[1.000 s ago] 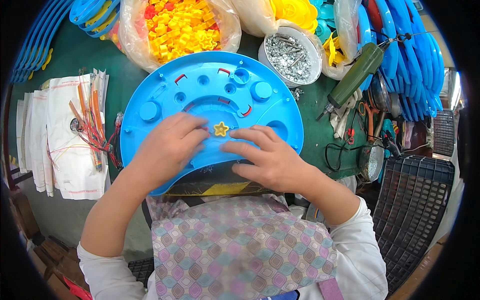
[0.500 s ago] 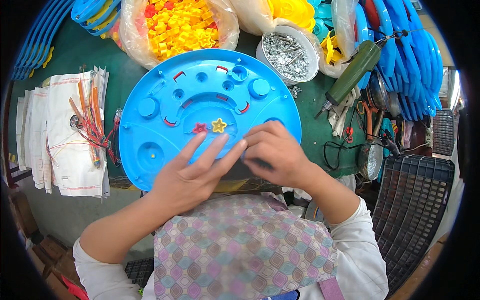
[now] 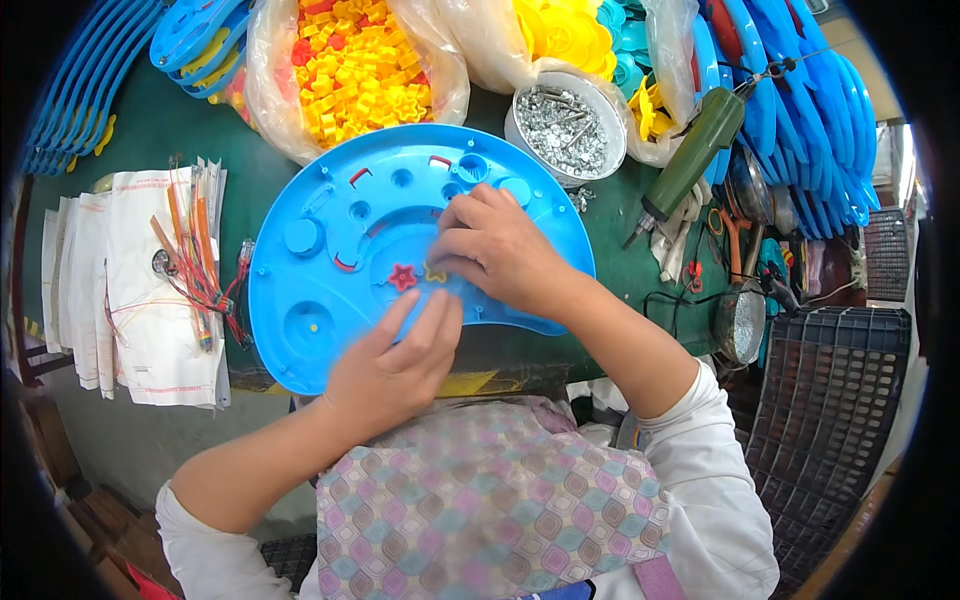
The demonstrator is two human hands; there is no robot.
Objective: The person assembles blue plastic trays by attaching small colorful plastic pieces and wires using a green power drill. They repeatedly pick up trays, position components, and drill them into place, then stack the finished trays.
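A blue kidney-shaped plastic panel (image 3: pixel 300 270) lies across the front of the table, with round recesses and red-edged slots. Near its middle sit a red star-shaped piece (image 3: pixel 402 276) and, to its right, a yellow star-shaped piece (image 3: pixel 434 273). My right hand (image 3: pixel 505 250) is over the panel, fingers bent and pinched together at the yellow star, partly covering it. Anything small between those fingertips is hidden. My left hand (image 3: pixel 395 355), somewhat blurred, is at the panel's near edge just below the stars, its fingers stretched out and slightly apart.
Behind the panel are a bag of yellow and red star pieces (image 3: pixel 365 75) and a white bowl of screws (image 3: pixel 570 130). A green electric screwdriver (image 3: pixel 695 150) hangs at the right. Wired parts (image 3: pixel 195 270) lie on white sheets at the left; blue panels (image 3: pixel 820 120) are stacked far right.
My right hand has moved from the panel's near edge up and forward onto the yellow star. My left hand's fingers have drawn back a little from the stars.
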